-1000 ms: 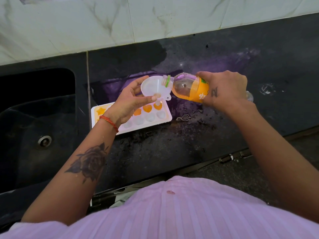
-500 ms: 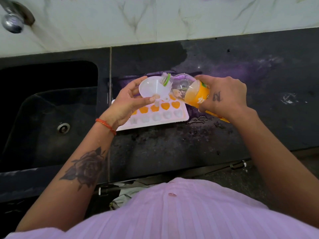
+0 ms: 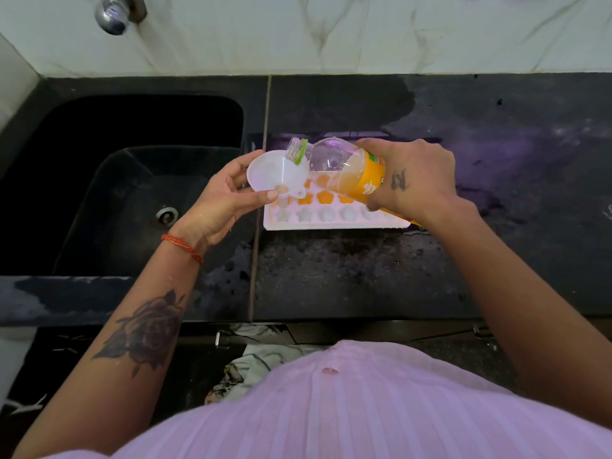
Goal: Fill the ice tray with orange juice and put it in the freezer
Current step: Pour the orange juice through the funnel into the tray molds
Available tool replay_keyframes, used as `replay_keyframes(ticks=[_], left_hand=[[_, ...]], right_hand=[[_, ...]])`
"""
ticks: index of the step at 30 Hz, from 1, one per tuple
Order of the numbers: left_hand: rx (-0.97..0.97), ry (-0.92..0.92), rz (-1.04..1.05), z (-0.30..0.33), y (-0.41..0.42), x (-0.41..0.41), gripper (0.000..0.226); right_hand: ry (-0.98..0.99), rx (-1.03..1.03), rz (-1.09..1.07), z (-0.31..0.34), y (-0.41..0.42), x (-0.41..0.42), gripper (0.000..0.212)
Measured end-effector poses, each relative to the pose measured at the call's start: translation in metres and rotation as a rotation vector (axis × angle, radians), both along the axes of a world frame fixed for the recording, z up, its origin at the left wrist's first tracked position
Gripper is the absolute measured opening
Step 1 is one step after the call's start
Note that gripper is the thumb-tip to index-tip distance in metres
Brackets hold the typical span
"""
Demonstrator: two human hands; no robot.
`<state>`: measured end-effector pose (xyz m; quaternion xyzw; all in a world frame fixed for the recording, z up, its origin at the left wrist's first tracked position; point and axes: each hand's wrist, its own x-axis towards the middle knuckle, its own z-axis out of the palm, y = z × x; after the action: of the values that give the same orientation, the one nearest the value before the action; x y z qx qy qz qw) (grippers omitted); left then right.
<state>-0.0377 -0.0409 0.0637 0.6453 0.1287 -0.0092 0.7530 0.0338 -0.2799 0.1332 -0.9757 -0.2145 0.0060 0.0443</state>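
Observation:
A white ice tray [image 3: 334, 223] lies on the black counter [image 3: 347, 279], beside the sink. Its back cells hold orange juice and the front row looks unfilled. My left hand [image 3: 222, 202] pinches a white funnel [image 3: 271, 172] by its rim, with the spout over the tray's left end. My right hand [image 3: 410, 180] grips an orange juice bottle [image 3: 344, 167], uncapped and tipped left. The bottle's mouth hangs over the funnel bowl. Juice sits low in the bottle, near my fingers.
A black sink [image 3: 126, 180] with a drain lies to the left, and a chrome tap [image 3: 116, 14] juts from the tiled wall above it. The counter is wet in front of the tray. Its front edge runs just before my body.
The view has shifted so the sink and tap show more. The bottle has tipped back a little, its mouth now higher over the funnel. The funnel sits nearer the tray's left end.

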Motion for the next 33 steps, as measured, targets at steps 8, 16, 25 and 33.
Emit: replay_keyframes(ticks=[8, 16, 25, 33], left_hand=[[-0.005, 0.023, 0.001, -0.013, 0.008, -0.007, 0.087], [0.021, 0.029, -0.01, -0.013, 0.003, -0.008, 0.081], [0.022, 0.033, -0.002, -0.011, -0.001, -0.01, 0.084], [0.034, 0.034, 0.014, -0.01, -0.001, -0.008, 0.073]], right_hand=[[-0.016, -0.055, 0.028, -0.006, 0.009, -0.006, 0.07], [-0.123, -0.106, 0.052, -0.007, 0.006, -0.01, 0.06], [-0.198, -0.13, 0.086, -0.008, 0.004, -0.01, 0.052], [-0.225, -0.158, 0.087, -0.007, 0.007, -0.008, 0.05]])
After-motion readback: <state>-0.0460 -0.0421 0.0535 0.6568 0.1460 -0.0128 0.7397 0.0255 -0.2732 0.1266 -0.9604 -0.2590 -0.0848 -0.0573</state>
